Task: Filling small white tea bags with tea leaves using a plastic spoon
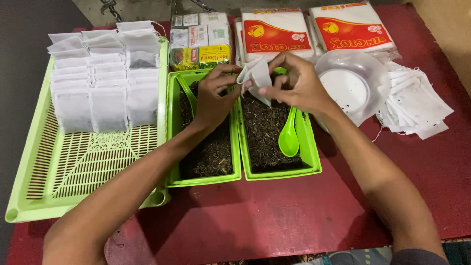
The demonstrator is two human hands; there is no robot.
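Observation:
My left hand [214, 95] and my right hand [294, 83] both pinch a small white filter bag [256, 78], held above two green tubs of dark loose tea. The left tub [171, 142] has a green spoon [187, 91] lying at its far end, under my left hand. The right tub [310, 147] holds a second green spoon [289, 137], resting on the tea just below my right wrist.
A green slotted tray [73, 167] at the left carries several rows of filled white bags [98, 83]. A clear plastic bowl [351, 83] and a heap of empty bags [417, 103] lie to the right. Packaged goods [274, 34] line the far edge of the red table [294, 216].

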